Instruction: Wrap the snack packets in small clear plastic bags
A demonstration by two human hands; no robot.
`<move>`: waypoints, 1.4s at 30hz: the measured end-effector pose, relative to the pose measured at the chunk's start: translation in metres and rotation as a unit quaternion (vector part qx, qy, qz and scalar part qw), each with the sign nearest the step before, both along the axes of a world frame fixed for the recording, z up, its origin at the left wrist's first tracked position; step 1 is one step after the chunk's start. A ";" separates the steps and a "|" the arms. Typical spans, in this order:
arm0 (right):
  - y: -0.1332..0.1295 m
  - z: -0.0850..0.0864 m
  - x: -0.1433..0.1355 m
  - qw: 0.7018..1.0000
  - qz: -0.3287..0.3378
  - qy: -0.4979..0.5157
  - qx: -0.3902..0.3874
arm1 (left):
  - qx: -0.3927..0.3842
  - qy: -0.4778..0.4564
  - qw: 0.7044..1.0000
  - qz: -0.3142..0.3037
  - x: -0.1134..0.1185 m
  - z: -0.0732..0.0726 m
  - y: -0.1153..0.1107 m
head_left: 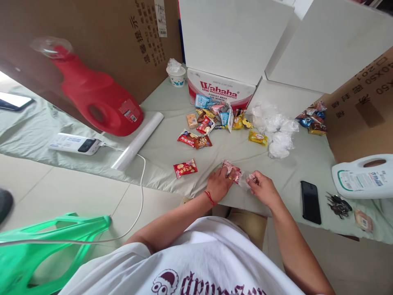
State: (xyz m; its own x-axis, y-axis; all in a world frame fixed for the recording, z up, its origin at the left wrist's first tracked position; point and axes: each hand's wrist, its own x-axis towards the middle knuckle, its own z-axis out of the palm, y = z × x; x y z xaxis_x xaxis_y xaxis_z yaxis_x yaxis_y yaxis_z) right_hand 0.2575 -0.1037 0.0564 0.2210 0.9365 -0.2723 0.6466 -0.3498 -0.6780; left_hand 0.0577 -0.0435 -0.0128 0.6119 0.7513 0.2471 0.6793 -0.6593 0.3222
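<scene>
Near the front edge of the cloth-covered table, my left hand point(220, 184) lies on a red and pink snack packet point(236, 174), its fingers pressing on it. Just to the right, my right hand point(260, 186) pinches a piece of clear plastic point(245, 181) that reaches to the packet. Left of my hands lies a red snack packet point(185, 168). Farther back is a pile of mixed snacks point(215, 114), with a yellow packet point(258, 138) to its right. Beside that sit bunched clear plastic wraps point(278, 129).
A red jug point(101, 98) and a plastic film roll point(138, 141) stand and lie left. A power bank point(75, 144) trails a white cable. Right are a phone point(310, 203), keys point(338, 205) and a white jug point(364, 178). Boxes point(224, 88) line the back.
</scene>
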 end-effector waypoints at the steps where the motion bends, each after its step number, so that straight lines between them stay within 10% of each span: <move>1: 0.007 0.002 -0.007 1.000 -0.012 0.014 0.010 | -0.004 0.001 1.000 -0.003 0.000 -0.001 -0.001; 8: 0.073 -0.008 -0.060 0.999 0.005 -0.019 0.048 | -0.035 0.031 0.999 -0.024 0.000 0.004 0.002; 16: 0.072 -0.013 -0.074 0.990 0.069 -0.110 0.060 | -0.132 -0.169 0.969 -0.120 -0.041 0.009 0.032; 22: 0.068 -0.020 -0.065 0.986 0.069 -0.128 0.083 | -0.160 -0.220 0.949 0.160 -0.036 0.003 0.044; 30: 0.032 -0.015 -0.060 0.993 -0.020 0.064 0.100 | -0.236 -0.225 0.936 0.129 0.011 0.026 0.018; 34: 0.005 -0.017 -0.067 0.945 -0.142 0.270 0.118 | -0.190 -0.341 0.919 0.060 0.019 0.039 0.001; 38: -0.005 -0.021 -0.070 0.833 -0.255 0.475 0.120 | -0.092 -0.301 0.947 -0.057 0.024 0.033 -0.007; 42: -0.001 -0.034 -0.061 0.800 -0.319 0.488 0.141 | -0.113 -0.267 0.938 -0.189 0.023 0.019 -0.014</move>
